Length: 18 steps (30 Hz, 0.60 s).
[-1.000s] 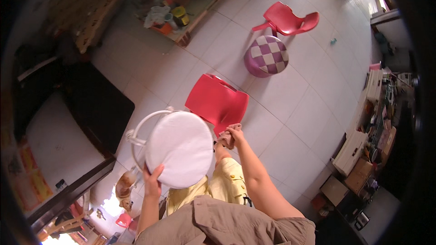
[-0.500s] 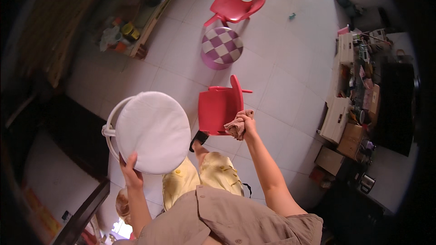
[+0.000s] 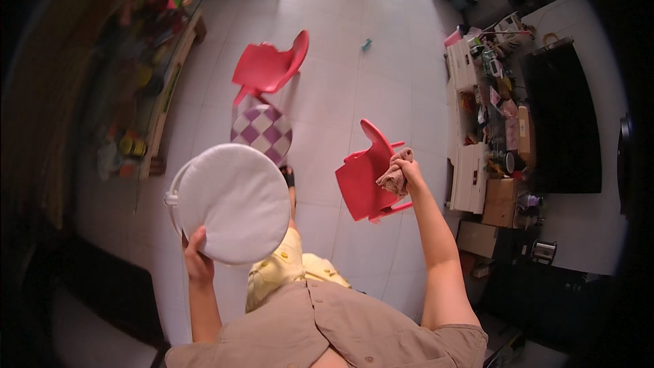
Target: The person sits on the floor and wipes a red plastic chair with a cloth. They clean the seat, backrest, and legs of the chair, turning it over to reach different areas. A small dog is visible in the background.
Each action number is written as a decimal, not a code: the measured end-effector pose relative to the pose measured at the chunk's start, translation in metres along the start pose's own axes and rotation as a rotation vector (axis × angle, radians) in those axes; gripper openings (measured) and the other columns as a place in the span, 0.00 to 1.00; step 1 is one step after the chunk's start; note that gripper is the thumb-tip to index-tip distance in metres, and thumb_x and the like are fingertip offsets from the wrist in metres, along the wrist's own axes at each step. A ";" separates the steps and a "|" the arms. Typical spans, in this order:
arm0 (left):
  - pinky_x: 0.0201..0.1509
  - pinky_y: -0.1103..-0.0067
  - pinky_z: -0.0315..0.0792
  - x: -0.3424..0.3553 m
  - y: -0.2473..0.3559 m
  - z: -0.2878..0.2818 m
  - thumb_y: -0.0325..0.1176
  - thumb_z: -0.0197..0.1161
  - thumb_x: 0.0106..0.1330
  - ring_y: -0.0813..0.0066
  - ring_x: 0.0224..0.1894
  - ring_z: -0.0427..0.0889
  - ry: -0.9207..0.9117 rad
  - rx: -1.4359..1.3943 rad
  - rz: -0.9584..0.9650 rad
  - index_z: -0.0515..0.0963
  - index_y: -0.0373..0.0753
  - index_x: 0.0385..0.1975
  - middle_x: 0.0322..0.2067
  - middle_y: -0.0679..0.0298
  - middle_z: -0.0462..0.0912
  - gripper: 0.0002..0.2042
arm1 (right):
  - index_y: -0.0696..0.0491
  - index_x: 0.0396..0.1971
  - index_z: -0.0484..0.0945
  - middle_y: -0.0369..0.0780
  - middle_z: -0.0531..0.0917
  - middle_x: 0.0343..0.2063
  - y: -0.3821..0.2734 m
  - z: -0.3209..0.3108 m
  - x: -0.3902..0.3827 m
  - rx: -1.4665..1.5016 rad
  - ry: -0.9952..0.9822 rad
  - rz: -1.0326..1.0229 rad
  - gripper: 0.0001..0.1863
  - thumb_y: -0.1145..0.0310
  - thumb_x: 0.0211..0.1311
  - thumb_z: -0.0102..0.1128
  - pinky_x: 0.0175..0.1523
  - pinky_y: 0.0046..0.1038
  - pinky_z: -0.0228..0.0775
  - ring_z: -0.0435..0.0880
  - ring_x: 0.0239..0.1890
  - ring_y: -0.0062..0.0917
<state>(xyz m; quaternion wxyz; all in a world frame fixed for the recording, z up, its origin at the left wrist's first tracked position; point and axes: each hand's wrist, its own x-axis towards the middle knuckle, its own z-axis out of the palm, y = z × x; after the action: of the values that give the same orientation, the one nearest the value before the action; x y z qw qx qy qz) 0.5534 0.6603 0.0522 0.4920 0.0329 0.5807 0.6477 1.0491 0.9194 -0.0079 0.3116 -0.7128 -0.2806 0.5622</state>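
Note:
My left hand (image 3: 197,262) grips the rim of a round white padded stool (image 3: 238,204), its thumb over the cushion edge. The stool's white tubular frame shows along its left side. In my right hand (image 3: 409,170) is a crumpled brownish-pink cloth (image 3: 395,176), pressed against the backrest of a small red chair (image 3: 364,180). My fingers are closed there, partly hidden by the cloth. The chair is turned at an angle, and I cannot tell whether its legs touch the floor.
A purple-and-white checkered round stool (image 3: 262,129) stands ahead, with a second red chair (image 3: 272,68) just beyond. A cluttered low table (image 3: 167,105) runs along the left. White cabinets (image 3: 468,177), cardboard boxes (image 3: 501,202) and a large dark screen (image 3: 565,123) line the right.
The view has swung right and I have stepped forward. The red chair at my right hand has moved right with that hand and turned, away from the checkered stool. The white stool stays in my left hand.

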 end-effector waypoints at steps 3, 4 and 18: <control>0.65 0.71 0.69 0.050 -0.003 0.085 0.33 0.63 0.65 0.64 0.59 0.77 -0.095 0.020 -0.129 0.69 0.32 0.64 0.56 0.57 0.78 0.27 | 0.59 0.36 0.80 0.40 0.83 0.27 -0.026 -0.053 0.094 0.188 -0.006 0.045 0.07 0.76 0.57 0.61 0.34 0.29 0.77 0.83 0.28 0.25; 0.66 0.71 0.68 0.064 -0.008 0.110 0.33 0.63 0.65 0.64 0.59 0.77 -0.135 0.039 -0.181 0.69 0.32 0.64 0.56 0.57 0.78 0.27 | 0.59 0.37 0.80 0.41 0.83 0.28 -0.040 -0.067 0.120 0.093 0.043 0.061 0.08 0.75 0.57 0.62 0.35 0.30 0.78 0.84 0.29 0.25; 0.57 0.71 0.75 0.200 -0.130 0.388 0.35 0.63 0.58 0.65 0.51 0.81 -0.201 0.147 -0.475 0.70 0.30 0.62 0.50 0.56 0.81 0.30 | 0.50 0.37 0.84 0.38 0.86 0.34 -0.086 -0.005 0.556 -0.166 0.090 -0.009 0.10 0.72 0.54 0.62 0.46 0.32 0.77 0.85 0.39 0.27</control>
<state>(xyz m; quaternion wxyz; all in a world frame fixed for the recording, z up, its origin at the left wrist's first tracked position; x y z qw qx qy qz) 0.7667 1.0536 -0.0297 0.6817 -0.0048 0.5659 0.4637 1.1664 1.3918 -0.2900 0.2663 -0.7593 -0.3151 0.5033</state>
